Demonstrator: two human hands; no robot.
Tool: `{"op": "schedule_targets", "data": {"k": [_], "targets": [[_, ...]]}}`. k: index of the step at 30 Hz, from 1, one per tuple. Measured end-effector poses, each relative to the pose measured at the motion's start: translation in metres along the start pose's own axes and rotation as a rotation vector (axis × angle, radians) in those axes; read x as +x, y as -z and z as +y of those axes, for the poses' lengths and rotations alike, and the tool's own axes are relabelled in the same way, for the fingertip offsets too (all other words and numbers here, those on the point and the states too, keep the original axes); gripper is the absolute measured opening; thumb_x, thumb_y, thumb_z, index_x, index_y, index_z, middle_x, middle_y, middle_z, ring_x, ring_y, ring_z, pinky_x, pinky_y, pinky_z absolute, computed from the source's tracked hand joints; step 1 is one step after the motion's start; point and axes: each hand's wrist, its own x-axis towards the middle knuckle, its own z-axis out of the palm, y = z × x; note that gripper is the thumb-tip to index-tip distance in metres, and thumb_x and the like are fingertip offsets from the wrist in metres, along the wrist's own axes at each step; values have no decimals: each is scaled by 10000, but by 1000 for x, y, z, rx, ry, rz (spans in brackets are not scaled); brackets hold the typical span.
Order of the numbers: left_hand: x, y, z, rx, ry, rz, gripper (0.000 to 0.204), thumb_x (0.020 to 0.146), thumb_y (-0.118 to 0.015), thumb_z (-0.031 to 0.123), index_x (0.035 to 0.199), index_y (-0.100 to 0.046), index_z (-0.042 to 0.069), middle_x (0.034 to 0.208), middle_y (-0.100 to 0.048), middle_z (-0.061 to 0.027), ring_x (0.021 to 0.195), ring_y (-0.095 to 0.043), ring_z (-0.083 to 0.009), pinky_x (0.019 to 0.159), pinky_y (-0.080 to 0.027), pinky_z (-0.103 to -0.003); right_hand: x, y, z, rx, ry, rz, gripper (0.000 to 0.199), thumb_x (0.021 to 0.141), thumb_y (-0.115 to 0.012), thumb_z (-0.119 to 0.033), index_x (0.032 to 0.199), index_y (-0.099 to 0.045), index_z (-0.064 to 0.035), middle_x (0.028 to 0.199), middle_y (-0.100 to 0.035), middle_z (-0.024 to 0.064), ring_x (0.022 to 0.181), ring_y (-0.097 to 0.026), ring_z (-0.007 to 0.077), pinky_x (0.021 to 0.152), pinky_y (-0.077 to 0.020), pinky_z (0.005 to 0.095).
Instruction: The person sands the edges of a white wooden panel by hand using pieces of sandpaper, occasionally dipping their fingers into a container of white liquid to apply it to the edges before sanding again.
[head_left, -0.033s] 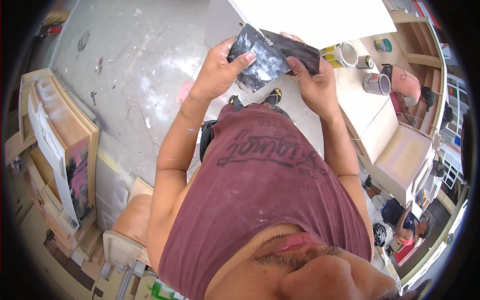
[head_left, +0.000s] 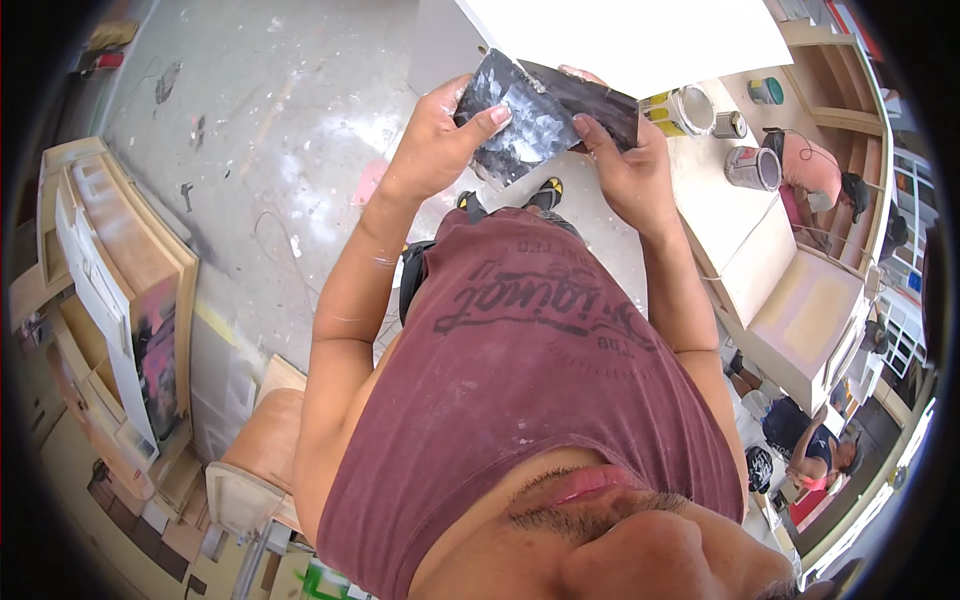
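— Because the wooden boards (head_left: 140, 240) at the far left stand packed side by side, would you call that storage?
— Probably; massing them at the side saves room on the concrete floor (head_left: 290, 170), which is splashed with white.
— Then what does the left hand (head_left: 440, 135) do?
— It is clamped on the smeared plate (head_left: 525, 125), a dark flat piece coated in patches of white and grey. The thumb presses on the face, the fingers are hidden, presumably bracing it from below so that it stays steady.
— Where is that plate, exactly?
— Held out in front of the body, seen just beyond the shoes (head_left: 550, 193), its right side meeting a second plate (head_left: 595, 100), blacker and tilted another way.
— Meeting, or only overlapping?
— I cannot tell. The right hand (head_left: 640, 165) grips that second plate, fingertips showing past the far edge, thumb by the first one's corner; perhaps the thumb controls both.
— And farther right?
— A big white panel (head_left: 630, 40) spreads above, then an open can (head_left: 682, 112) and a grey can (head_left: 752, 168) stand on the counter (head_left: 715, 225), likely kept there for easy reach. Past them, a co-worker (head_left: 812, 168) in pink bends down.
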Motion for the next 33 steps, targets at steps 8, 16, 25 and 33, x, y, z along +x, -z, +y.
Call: {"op": "schedule_targets", "data": {"k": [8, 16, 25, 33], "targets": [[4, 4, 1, 128, -29, -45, 310, 931, -645, 193, 1126, -603, -44, 969, -662, -49, 879, -588, -88, 808, -485, -251, 5, -1, 7, -23, 35, -31, 330, 922, -559, -17, 1250, -584, 12, 931, -681, 56, 813, -557, 78, 768, -468, 238], [8, 4, 0, 240, 19, -77, 309, 929, -641, 197, 1132, -609, -34, 959, -663, -58, 884, -583, -99, 812, -481, -264, 8, 7, 23, -46, -94, -74, 304, 927, -567, -39, 1226, -597, 8, 904, -681, 57, 808, -561, 86, 780, -467, 249], [14, 3, -1, 99, -1, -44, 336, 925, -656, 195, 1143, -599, -55, 984, -663, -51, 885, -584, -90, 825, -480, -252, 4, 4, 21, 7, 43, 49, 344, 919, -556, -24, 1262, -587, -14, 912, -677, 53, 812, -562, 88, 784, -464, 254], [14, 4, 3, 205, -16, -82, 324, 923, -649, 180, 1148, -598, -47, 982, -664, -58, 894, -586, -99, 825, -478, -263, 8, 8, 16, -115, 60, -68, 402, 911, -542, 10, 1306, -578, -60, 867, -640, 33, 755, -494, 79, 741, -447, 233]]}}
